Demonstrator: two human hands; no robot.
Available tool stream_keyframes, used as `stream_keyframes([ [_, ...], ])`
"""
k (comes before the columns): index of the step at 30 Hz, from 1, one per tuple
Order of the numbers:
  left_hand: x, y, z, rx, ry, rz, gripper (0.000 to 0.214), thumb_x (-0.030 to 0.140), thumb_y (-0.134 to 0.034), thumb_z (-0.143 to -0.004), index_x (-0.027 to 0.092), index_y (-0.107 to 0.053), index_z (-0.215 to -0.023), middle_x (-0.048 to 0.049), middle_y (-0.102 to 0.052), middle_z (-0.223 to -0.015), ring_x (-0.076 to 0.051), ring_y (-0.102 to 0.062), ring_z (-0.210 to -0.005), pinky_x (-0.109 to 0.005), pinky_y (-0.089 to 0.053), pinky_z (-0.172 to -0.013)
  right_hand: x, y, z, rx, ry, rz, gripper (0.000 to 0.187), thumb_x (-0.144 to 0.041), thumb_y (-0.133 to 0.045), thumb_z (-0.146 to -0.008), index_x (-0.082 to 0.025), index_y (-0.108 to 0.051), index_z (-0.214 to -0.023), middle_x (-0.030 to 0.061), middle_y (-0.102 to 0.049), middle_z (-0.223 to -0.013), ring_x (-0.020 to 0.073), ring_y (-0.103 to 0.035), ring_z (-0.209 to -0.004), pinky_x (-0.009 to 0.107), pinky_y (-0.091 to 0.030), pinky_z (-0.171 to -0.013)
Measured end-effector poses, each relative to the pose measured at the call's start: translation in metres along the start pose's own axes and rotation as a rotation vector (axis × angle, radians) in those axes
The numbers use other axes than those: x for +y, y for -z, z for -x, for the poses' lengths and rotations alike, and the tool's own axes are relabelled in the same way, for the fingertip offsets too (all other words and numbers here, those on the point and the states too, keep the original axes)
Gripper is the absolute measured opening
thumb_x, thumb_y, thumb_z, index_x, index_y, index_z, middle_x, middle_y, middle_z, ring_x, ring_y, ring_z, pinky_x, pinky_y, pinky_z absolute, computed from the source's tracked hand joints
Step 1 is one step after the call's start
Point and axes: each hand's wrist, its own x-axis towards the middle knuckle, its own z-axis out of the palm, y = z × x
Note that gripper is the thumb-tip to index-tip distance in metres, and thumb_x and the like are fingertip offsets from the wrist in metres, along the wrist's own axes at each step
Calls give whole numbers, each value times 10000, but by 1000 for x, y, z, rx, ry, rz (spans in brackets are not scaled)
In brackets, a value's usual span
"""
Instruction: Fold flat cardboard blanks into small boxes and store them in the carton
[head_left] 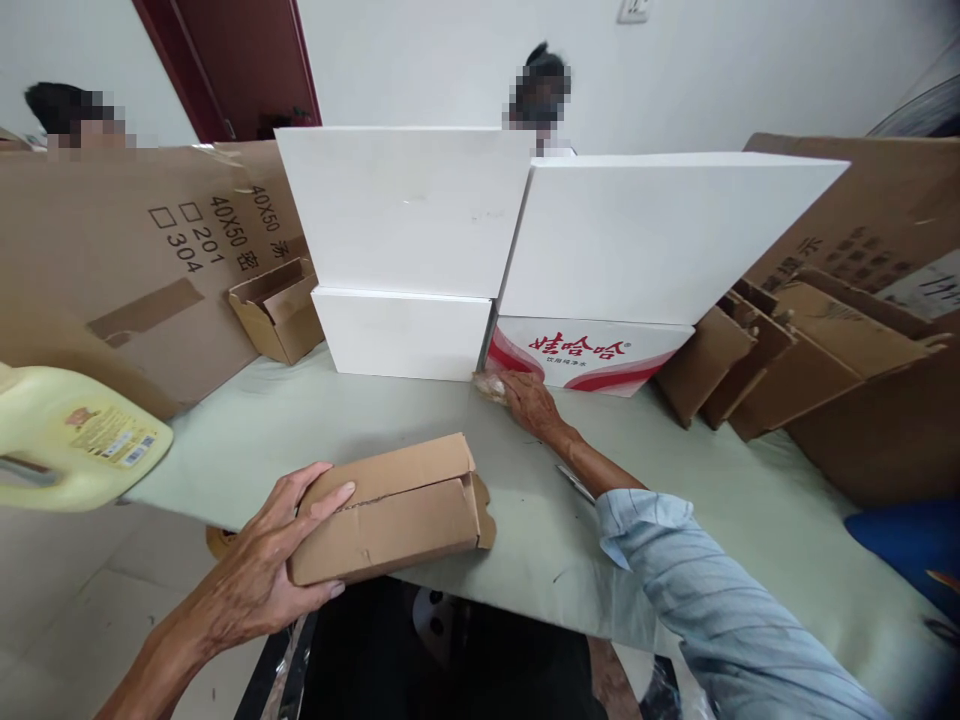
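My left hand (266, 565) grips the near left end of a small closed brown cardboard box (394, 507) that lies on the pale green table (300, 430) at its front edge. My right hand (529, 397) is stretched far forward, fingers curled over a small crumpled clear thing (487, 385) at the foot of the white boxes (405, 210). A light blue sleeve covers that arm. A red-and-white printed carton (592, 355) stands just behind the right hand.
A yellow plastic jug (71, 435) lies at the table's left edge. Folded brown cartons (787, 350) lean at the right, a large flat carton (112, 260) and a small open box (277, 305) at the left. Two people sit behind the boxes.
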Motion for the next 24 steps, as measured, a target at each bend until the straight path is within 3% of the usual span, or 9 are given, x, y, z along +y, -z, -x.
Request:
stream_keyframes([
  [5,-1,0,-5,-11,7,20,1066,278,-865,-797,426,-315,-1698,-114,-374,-1699,-413,-474,-1517,-570,-535,-1184,-16,24,-7,36,-53,-41,406,-424,-538,-1042,-207,-741,-1318,151,-772,-1258,362,-703,-1189,564,-555,-1060],
  [8,-1,5,-8,-16,40,66,1114,302,-879,-787,381,-268,-1715,-132,-364,-1719,-418,-461,-1540,-589,-505,-1216,-39,44,-4,90,-65,-64,440,-462,-531,-1043,-188,-733,-1322,177,-749,-1292,375,-671,-1245,558,-555,-1053],
  [12,-4,11,-7,26,42,192,1137,341,-875,-793,313,-218,-1721,-159,-344,-1745,-416,-403,-1589,-606,-413,-1286,-98,74,23,125,4,-146,425,-488,-458,-1089,-217,-755,-1228,141,-760,-1240,342,-689,-1198,525,-556,-1053],
  [16,-8,11,-2,97,81,411,1121,397,-891,-774,282,-258,-1692,-181,-385,-1727,-426,-423,-1579,-583,-449,-1255,-171,101,63,41,136,-369,362,-506,-517,-1121,-259,-782,-1123,84,-778,-1114,279,-719,-1058,428,-582,-943],
  [20,-3,6,1,176,86,540,960,388,-915,-762,283,-374,-1549,-201,-410,-1703,-409,-409,-1594,-579,-439,-1244,-217,117,86,-31,249,-387,384,-571,-625,-1077,-249,-773,-1227,117,-740,-1203,305,-674,-1123,453,-559,-966],
  [24,6,9,5,206,73,553,664,337,-896,-767,269,-468,-1271,-204,-424,-1692,-387,-431,-1577,-584,-444,-1218,-228,120,92,-43,294,-309,382,-598,-686,-1036,-246,-771,-1158,117,-730,-1175,312,-640,-1078,444,-549,-899],
])
